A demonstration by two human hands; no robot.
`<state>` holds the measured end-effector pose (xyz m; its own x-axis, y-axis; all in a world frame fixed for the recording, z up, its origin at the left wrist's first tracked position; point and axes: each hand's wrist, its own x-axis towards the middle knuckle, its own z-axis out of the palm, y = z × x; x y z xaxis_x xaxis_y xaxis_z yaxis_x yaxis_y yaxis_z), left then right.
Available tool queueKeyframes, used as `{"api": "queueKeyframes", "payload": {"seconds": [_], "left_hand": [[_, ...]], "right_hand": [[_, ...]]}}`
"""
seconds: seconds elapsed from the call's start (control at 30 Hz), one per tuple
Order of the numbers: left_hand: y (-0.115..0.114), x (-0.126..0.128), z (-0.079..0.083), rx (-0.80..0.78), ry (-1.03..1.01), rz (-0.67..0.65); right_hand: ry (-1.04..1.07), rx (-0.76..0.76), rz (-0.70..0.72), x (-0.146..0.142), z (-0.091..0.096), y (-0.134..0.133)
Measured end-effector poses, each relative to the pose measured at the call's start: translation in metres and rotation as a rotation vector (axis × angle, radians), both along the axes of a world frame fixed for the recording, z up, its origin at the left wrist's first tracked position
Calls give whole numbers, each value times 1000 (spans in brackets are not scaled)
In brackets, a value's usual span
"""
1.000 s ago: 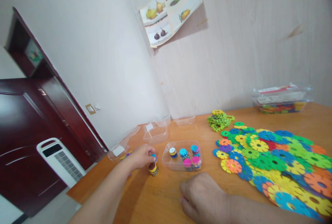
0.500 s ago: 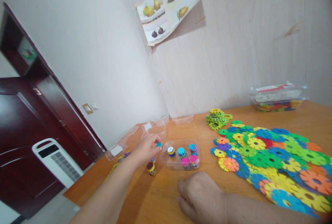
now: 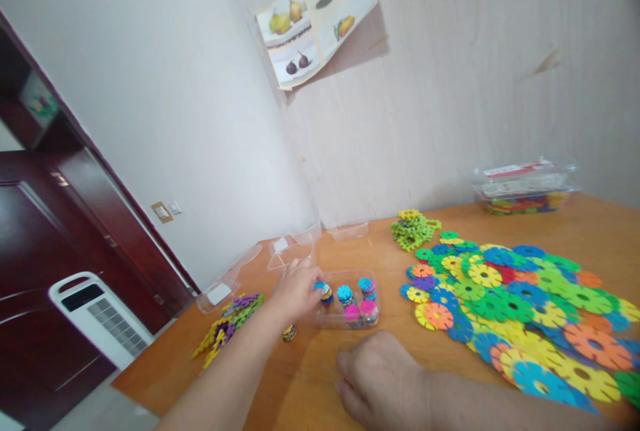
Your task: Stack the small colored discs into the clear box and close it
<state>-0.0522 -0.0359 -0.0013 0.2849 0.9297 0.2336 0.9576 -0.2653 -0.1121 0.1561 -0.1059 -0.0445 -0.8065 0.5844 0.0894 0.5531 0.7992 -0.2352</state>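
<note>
My left hand (image 3: 296, 290) reaches over the near left side of a clear plastic tray (image 3: 345, 326), pinching a small blue disc (image 3: 319, 286). The disc sits at the top of a short stack (image 3: 327, 298) with yellow and dark blue layers; whether it touches the stack is hard to tell. Other small stacks stand in the tray, topped with blue (image 3: 345, 294) or pink (image 3: 369, 310). Part of a yellow and dark stack (image 3: 289, 333) shows beside my left wrist, outside the tray. My right hand (image 3: 377, 378) rests curled on the table in front of the tray, with nothing visible in it.
Large notched discs in many colours (image 3: 520, 304) spread over the table's right side. Green interlocking pieces (image 3: 414, 231) lie behind them. A lidded clear box (image 3: 525, 188) stands at the back right. Yellow and purple pieces (image 3: 227, 324) lie left, near empty clear containers (image 3: 293, 251).
My left hand has moved right with the blue disc, from beside the tray to the stack at its left end. My right hand stays in place; the view has shifted slightly.
</note>
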Motion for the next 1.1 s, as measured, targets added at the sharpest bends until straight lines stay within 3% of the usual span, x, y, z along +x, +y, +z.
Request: {"api": "queueKeyframes", "payload": {"seconds": [0.2,0.5,0.63,0.73,0.87,0.93,1.1], "left_hand": [[-5,-14,5,20,-71,-26],[-4,-23,-12,-11,-58,-97],[1,-23,-9,-58,-154,-98],[6,-32,-4,-30,-333,-41],[13,-62,-7,-55,-536,141],[16,-79,-14,-198,-532,224],[13,-101,-26,-321,-492,270]], "right_hand": [[-19,3,9,-1,2,-1],[6,-11,1,-1,-4,1],[-3,-9,4,-1,-2,1],[-2,-6,5,0,0,-1],[-26,-6,13,1,-1,-1],[-21,-12,10,1,-2,0],[-13,-26,3,1,-1,1]]}}
